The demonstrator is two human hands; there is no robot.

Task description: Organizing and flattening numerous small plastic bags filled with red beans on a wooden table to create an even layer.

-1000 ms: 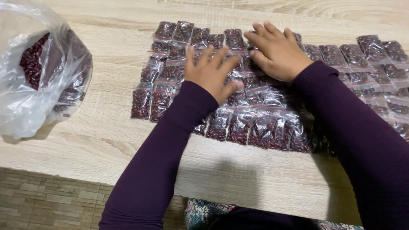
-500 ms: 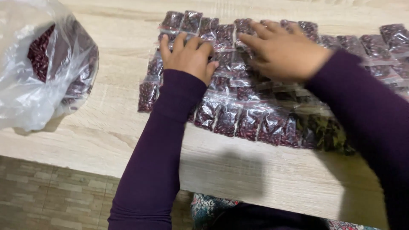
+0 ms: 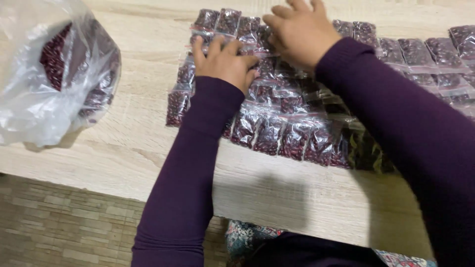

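Note:
Several small clear zip bags of dark red beads [image 3: 292,136] lie in overlapping rows on a light wooden table [image 3: 128,148]. My left hand [image 3: 223,62] rests palm down on the left part of the rows, fingers spread over the bags. My right hand [image 3: 301,30] lies flat on the bags further back, fingers pointing left and touching the top row. Both arms wear dark purple sleeves. Neither hand lifts a bag.
A large crumpled clear plastic bag [image 3: 54,74] with more dark red beads inside sits at the table's left. More small bags [image 3: 435,59] extend to the right edge. The table's front edge runs below, with wood-pattern floor [image 3: 64,227] beneath.
Both hands have shifted left and toward the far side over the bag rows; the left hand now sits nearer the left end.

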